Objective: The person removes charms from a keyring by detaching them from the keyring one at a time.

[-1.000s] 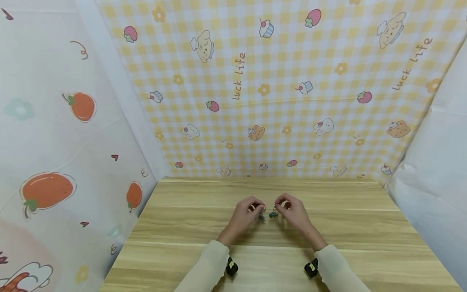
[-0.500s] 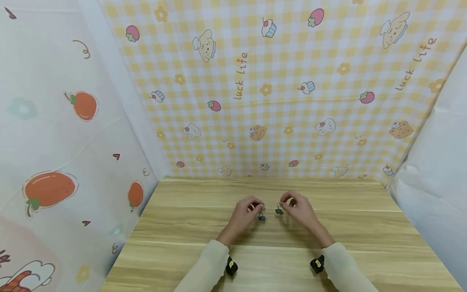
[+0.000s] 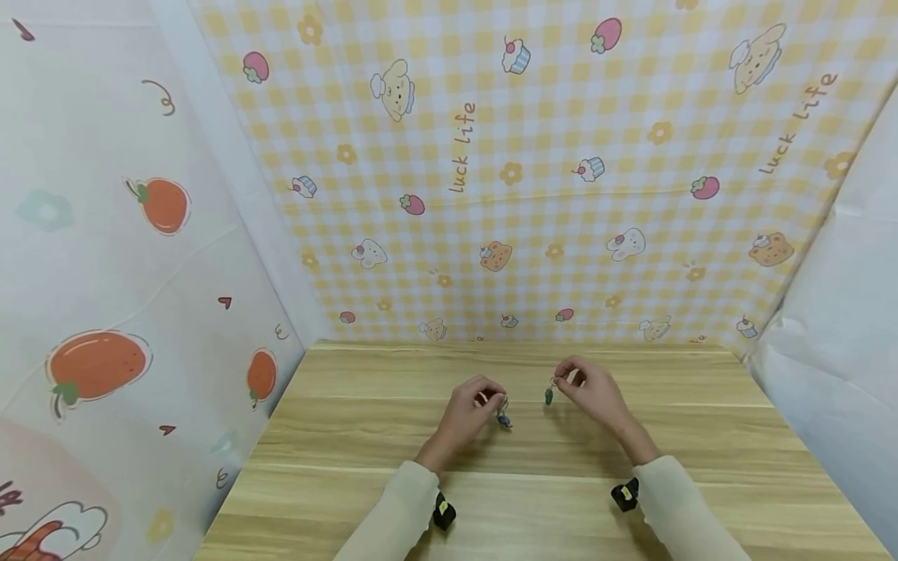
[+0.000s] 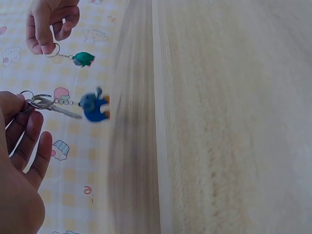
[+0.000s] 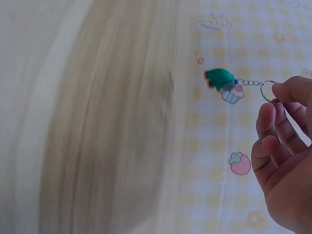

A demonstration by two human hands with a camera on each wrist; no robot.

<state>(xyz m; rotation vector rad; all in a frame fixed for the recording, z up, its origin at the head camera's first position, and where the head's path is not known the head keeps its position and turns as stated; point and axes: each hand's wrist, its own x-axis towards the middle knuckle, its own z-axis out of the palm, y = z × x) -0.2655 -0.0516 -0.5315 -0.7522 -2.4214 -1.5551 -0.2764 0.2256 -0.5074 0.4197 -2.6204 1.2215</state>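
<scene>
In the head view my left hand (image 3: 468, 413) and right hand (image 3: 595, 393) are raised over the middle of the table, a short gap apart. Thumb and fingertips of the left pinch a metal key ring (image 4: 43, 102). From it hang a silver key (image 4: 66, 113) and, on a short chain, a small blue animal figure (image 4: 94, 108) with orange feet. The right hand pinches the thin split ring of another keychain, whose green figure (image 5: 220, 78) dangles on its own chain (image 5: 249, 83). Both keychains hang apart from each other.
Beneath the hands lies a wood-grain table (image 3: 337, 436). A yellow checked cloth (image 3: 435, 234) with cartoon prints rises behind it, and pale sheets stand at both sides. Each wrist carries a black camera block (image 3: 443, 513).
My right hand has drawn away to the right and farther back, carrying the green keychain away from the left one. My left hand stays almost in place, still pinching its ring.
</scene>
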